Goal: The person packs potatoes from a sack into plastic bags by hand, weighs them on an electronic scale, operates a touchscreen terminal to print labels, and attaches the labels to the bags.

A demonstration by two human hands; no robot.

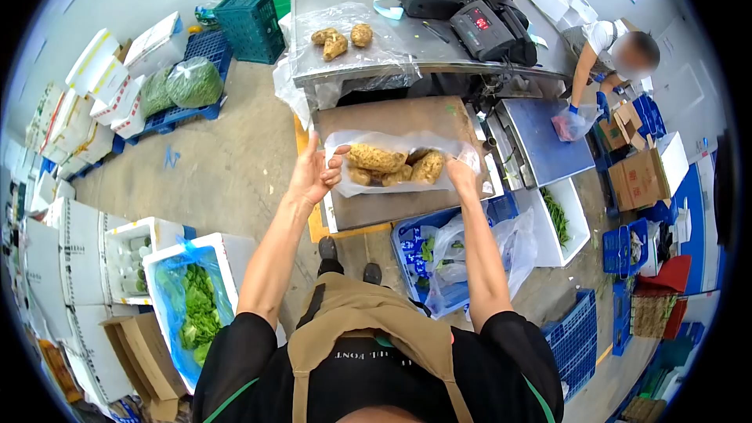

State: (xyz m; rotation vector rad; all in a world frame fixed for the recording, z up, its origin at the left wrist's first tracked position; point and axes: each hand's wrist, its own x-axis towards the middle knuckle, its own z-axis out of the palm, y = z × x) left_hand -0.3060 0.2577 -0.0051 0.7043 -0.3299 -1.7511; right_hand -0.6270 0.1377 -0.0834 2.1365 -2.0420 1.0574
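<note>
A clear plastic bag [392,190] holding several lumpy brown tubers [376,158] lies over the brown board [352,215] in front of me. At the bag's left edge is my left hand [316,175], palm up with its fingers apart; it touches or nearly touches the plastic. My right hand [462,175] is closed on the bag's right end. More tubers [334,45] rest on plastic film on the metal table [376,23] beyond the board.
A scale machine [482,30] stands on the metal table. Blue crate [435,298] with plastic bags sits below the board. White boxes of greens [200,313] are at left. At right, a co-worker [603,47] in blue gloves handles a bag [574,124].
</note>
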